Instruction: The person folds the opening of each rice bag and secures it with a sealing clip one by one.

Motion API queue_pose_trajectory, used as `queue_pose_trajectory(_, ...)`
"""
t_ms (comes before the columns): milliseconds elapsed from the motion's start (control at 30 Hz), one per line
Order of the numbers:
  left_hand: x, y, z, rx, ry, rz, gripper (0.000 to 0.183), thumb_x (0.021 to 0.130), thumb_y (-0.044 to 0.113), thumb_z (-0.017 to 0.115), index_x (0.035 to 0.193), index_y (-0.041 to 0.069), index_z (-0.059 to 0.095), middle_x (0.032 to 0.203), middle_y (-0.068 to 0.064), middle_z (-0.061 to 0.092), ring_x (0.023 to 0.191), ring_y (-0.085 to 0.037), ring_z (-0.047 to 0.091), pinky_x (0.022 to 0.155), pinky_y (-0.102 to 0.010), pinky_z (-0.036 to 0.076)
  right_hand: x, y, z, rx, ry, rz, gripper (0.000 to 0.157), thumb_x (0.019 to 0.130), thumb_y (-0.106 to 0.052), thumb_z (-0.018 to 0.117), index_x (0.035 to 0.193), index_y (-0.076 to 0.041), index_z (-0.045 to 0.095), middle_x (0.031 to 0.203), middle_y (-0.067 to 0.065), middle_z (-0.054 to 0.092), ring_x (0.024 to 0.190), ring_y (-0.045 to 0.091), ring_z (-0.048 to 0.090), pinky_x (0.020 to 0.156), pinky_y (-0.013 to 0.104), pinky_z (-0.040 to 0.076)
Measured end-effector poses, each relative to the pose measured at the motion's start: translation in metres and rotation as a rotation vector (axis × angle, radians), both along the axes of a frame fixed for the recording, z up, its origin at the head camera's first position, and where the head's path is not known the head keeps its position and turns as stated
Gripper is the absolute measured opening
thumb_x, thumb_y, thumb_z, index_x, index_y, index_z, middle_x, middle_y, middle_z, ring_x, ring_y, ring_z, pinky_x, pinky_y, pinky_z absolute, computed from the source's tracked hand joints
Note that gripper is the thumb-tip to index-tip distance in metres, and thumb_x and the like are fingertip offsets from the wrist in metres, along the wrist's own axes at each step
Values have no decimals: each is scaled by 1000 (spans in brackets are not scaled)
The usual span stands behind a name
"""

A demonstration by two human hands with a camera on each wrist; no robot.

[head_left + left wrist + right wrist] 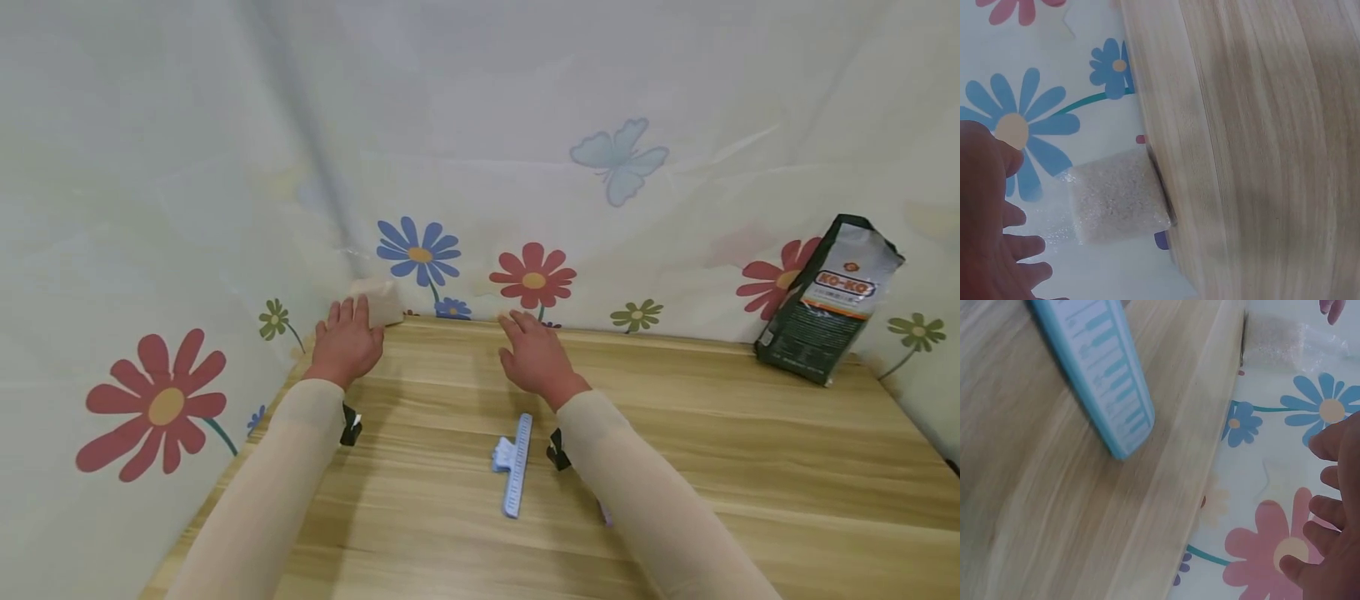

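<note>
A small clear plastic bag of pale grains (1119, 197) stands at the table's back left corner against the flowered sheet. My left hand (348, 340) is right beside it, fingers spread, overlapping the bag in the head view. In the left wrist view the fingers (1025, 247) show to one side of the bag, not wrapped round it. My right hand (536, 354) reaches toward the back edge with fingers extended and nothing in them. Nearer me, a light blue bag clip (517, 467) with a ruler-like bar lies on the table.
At the back right a dark green and silver KO-KO bag (825, 304) leans against the sheet. A sliver of something purple (606, 513) shows beside my right sleeve. The flowered sheet (480, 192) rises behind the wooden table (420, 517) and along its left side.
</note>
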State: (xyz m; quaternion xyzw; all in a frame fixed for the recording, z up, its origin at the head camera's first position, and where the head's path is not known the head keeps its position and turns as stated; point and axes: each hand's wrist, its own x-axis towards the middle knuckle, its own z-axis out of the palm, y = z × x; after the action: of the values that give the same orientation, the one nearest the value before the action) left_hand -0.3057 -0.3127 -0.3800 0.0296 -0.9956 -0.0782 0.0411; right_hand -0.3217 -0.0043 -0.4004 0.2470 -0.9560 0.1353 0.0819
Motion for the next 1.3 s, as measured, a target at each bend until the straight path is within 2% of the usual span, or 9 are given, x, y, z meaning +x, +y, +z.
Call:
queue_pose_trajectory(233, -4, -5, -2, 81, 2, 15, 66, 104, 35, 28, 153, -3, 6, 157, -30, 12, 145, -49, 9, 111, -68, 17, -4, -13, -4, -4, 24, 19, 56, 98, -28, 54, 149, -11, 38, 153, 12, 38, 142, 30, 36, 113, 50, 34)
queue_pose_trajectory(500, -11, -10, -9, 203, 1, 11, 69, 104, 36, 26, 152, -7, 3, 156, -32, 12, 145, -47, 12, 115, -60, 20, -6, -23, 5, -1, 49, 38, 55, 97, -28, 54, 148, -11, 39, 151, 12, 41, 140, 28, 38, 113, 47, 35)
queue_pose_trajectory(633, -13, -15, -12, 278, -10, 35, 69, 104, 37, 26, 152, -6, 0, 157, -32, 10, 145, -46, 11, 116, -58, 18, -8, -30, 8, 2, 26, 38, 55, 98, -29, 53, 148, -13, 38, 152, 11, 40, 141, 28, 37, 113, 49, 34)
queue_pose_trajectory(867, -16, -19, -9, 453, -45, 53, 70, 105, 37, 23, 152, -5, -6, 157, -32, 4, 147, -46, 6, 119, -56, 11, -9, -42, 10, -6, -2, 47, 54, 98, -28, 52, 149, -13, 38, 152, 10, 39, 142, 26, 36, 114, 47, 34)
queue_pose_trajectory(1067, -19, -21, -7, 577, -81, 83, 73, 104, 46, 18, 153, 1, -11, 161, -24, -4, 149, -41, -1, 120, -55, 7, -11, -51, 13, -11, -9, 53, 54, 99, -28, 51, 149, -14, 37, 153, 9, 39, 142, 25, 37, 113, 45, 35)
queue_pose_trajectory(1300, -20, -23, -6, 835, -115, 113, 73, 103, 49, 19, 154, 8, -13, 163, -12, -10, 150, -33, -8, 121, -51, 3, -14, -60, 14, -56, -67, 66, 54, 100, -29, 49, 150, -15, 36, 154, 9, 36, 142, 25, 36, 113, 44, 35)
